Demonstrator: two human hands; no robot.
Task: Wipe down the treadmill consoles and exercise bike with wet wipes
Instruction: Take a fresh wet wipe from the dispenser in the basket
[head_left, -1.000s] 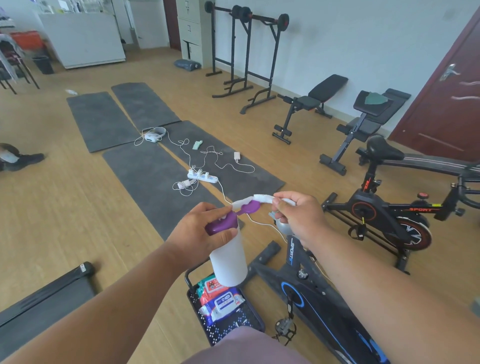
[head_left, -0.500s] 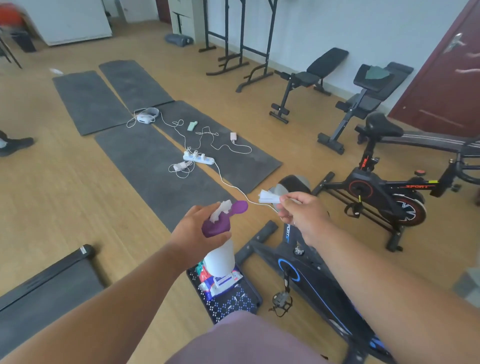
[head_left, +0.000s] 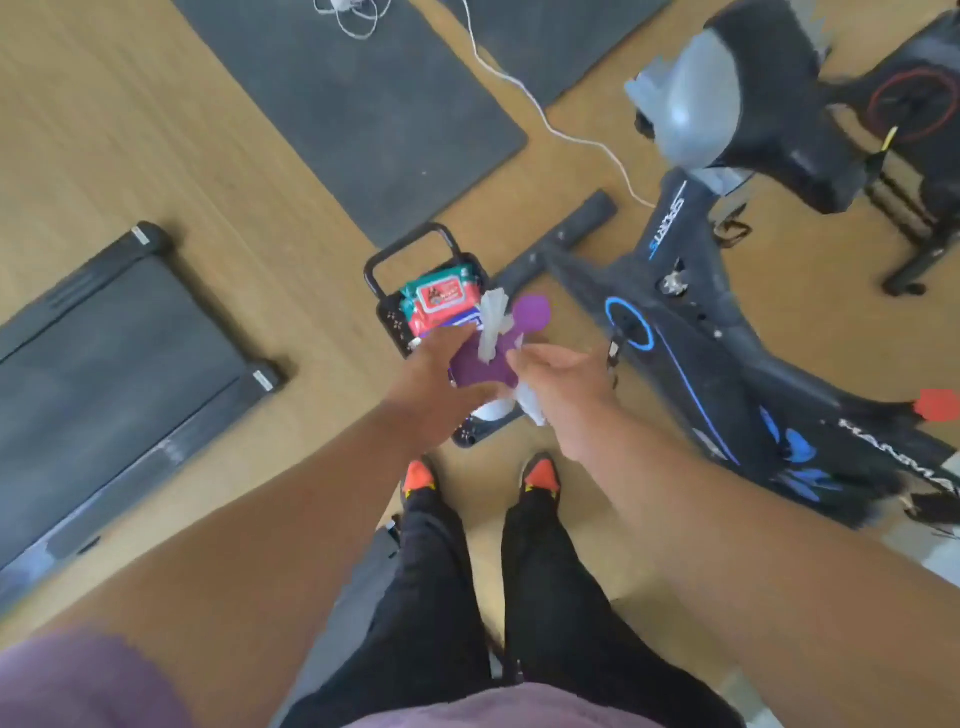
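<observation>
Wet wipes canister (head_left: 480, 371), purple-lidded with a white body, sits in our left hand (head_left: 434, 387), held out over the floor just above the black basket (head_left: 387, 260). Left fingers curl around the lid end; the round purple flap (head_left: 531, 312) stands open beyond it. One white wipe (head_left: 493, 322) sticks up out of the lid opening, twisted.

Head view, looking steeply down; frame is motion-blurred.

Our right hand (head_left: 563, 379) is touching the canister's right side. A crumpled wipe in the palm (head_left: 532, 408) pokes out below the heel of the hand, tucked under the lower fingers. The right index finger and thumb reach toward the lid; we cannot tell whether they touch it.

In the basket, packs of wipes (head_left: 441, 296), red and teal, lie under the canister.

Exercise bike (head_left: 691, 322), dark with blue trim, stands to our right, near the hands; its grey-and-black saddle (head_left: 727, 98) is toward the top. A second bike (head_left: 914, 114) with a red-ringed wheel is behind it.

Treadmill deck (head_left: 109, 358) lies at left on the wood floor (head_left: 156, 130). Grey mats (head_left: 374, 93) and a white cable (head_left: 545, 111) are further ahead. Our feet in orange-toed shoes (head_left: 540, 475) stand just short of the basket.
</observation>
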